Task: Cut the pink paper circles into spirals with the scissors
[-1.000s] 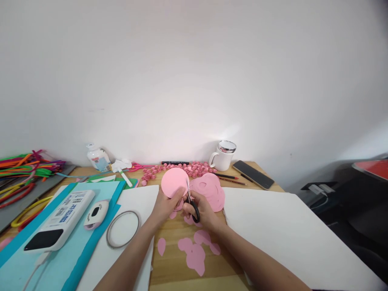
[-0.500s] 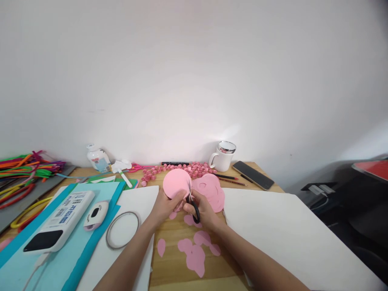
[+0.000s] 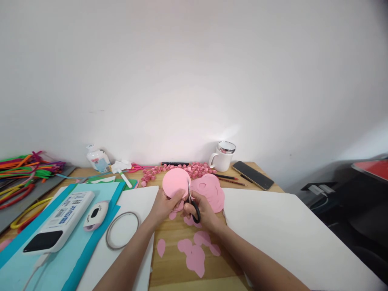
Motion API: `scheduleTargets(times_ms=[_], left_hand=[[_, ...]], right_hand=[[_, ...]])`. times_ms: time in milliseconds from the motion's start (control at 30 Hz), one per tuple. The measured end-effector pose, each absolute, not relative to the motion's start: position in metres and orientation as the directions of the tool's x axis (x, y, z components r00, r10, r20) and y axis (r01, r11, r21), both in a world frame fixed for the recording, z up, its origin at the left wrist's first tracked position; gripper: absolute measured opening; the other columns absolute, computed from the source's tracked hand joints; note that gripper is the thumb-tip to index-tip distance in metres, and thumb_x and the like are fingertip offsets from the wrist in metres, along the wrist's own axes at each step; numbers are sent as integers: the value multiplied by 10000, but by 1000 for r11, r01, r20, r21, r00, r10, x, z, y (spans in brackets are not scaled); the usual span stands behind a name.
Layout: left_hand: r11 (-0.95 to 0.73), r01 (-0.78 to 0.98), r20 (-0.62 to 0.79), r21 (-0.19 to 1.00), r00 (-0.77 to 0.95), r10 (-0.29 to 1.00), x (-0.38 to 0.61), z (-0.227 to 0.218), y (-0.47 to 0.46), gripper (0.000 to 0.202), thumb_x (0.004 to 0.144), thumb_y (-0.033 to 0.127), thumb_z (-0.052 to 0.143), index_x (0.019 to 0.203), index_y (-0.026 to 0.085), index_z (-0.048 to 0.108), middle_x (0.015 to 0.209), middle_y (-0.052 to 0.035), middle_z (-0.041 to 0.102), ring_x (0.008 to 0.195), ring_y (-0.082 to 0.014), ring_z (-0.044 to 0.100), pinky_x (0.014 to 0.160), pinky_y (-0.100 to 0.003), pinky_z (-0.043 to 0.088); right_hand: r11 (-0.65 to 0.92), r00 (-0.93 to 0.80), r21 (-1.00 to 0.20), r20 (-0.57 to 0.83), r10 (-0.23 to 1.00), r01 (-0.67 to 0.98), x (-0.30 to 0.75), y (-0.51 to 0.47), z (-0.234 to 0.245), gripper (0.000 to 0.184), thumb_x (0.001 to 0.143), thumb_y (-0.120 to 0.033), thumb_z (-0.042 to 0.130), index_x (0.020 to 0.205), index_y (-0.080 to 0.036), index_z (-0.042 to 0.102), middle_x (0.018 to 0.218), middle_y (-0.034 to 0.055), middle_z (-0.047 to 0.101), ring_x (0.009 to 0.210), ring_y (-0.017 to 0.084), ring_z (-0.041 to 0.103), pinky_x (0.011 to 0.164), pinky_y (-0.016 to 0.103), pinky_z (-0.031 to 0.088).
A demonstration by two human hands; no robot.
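My left hand (image 3: 165,205) pinches a round pink paper disc (image 3: 176,181) by its lower edge, the thumb lying on top. Black-handled scissors (image 3: 196,212) are gripped in my right hand (image 3: 203,209), their blades pointing up along the disc's right edge. Just behind my right hand lies a pile of pink paper rounds (image 3: 212,190). Below my hands, several loose pink paper pieces (image 3: 195,258) are scattered on the wooden table (image 3: 169,268). One petal-shaped pink piece (image 3: 161,247) lies apart on the left.
Small pink paper rolls (image 3: 198,169) line the wall beside a white mug (image 3: 222,157). A phone (image 3: 254,175) and pencils (image 3: 227,177) lie at right. Leftward are a tape roll (image 3: 109,230), a white corrector-like device (image 3: 96,216), a power bank (image 3: 62,220) and pipe cleaners (image 3: 30,167).
The paper disc and my left hand have shifted very slightly left. The scissors stay at the disc's right edge, with little other movement.
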State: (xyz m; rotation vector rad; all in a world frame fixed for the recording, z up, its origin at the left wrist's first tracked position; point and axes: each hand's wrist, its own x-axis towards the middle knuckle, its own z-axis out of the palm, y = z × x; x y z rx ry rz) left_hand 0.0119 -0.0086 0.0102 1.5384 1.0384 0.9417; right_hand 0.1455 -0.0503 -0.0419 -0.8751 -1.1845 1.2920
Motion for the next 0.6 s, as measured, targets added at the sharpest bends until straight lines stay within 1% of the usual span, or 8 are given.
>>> scheduleTargets(times_ms=[167,367,467,600], left_hand=[[-176,166,107,970,357,928,11,9,-6,401,704,380,576,396,174,420,372,33,419,391,-79,352,386,-196,280],[-233,223,150,947,336,930,10,3,-3,481,742,456,531,376,167,415,366,20,418,385,-77,365,394,-191,281],[-227,262,128,938,348,929,10,3,-3,471,726,462,542,382,167,411,357,30,396,370,-70,340,379,-189,247],[-197,248,79,949,417,905,10,4,-5,460,721,473,536,402,175,392,367,40,383,366,-66,321,372,-190,219]], right_hand=[[106,-123,-951,146,982,-289,145,-50,-45,258,728,-344,691,800,-184,501,470,-88,480,414,76,425,481,237,424],[91,-110,-954,127,986,-284,144,-50,-46,301,709,-401,701,756,-188,492,463,-86,457,411,81,411,452,231,401],[127,-71,-961,148,986,-246,145,-49,-45,334,672,-417,729,782,-192,507,529,-66,481,472,95,423,462,222,370],[167,-17,-954,177,984,-250,146,-48,-42,362,645,-424,751,819,-203,523,669,-24,546,628,136,488,553,238,388]])
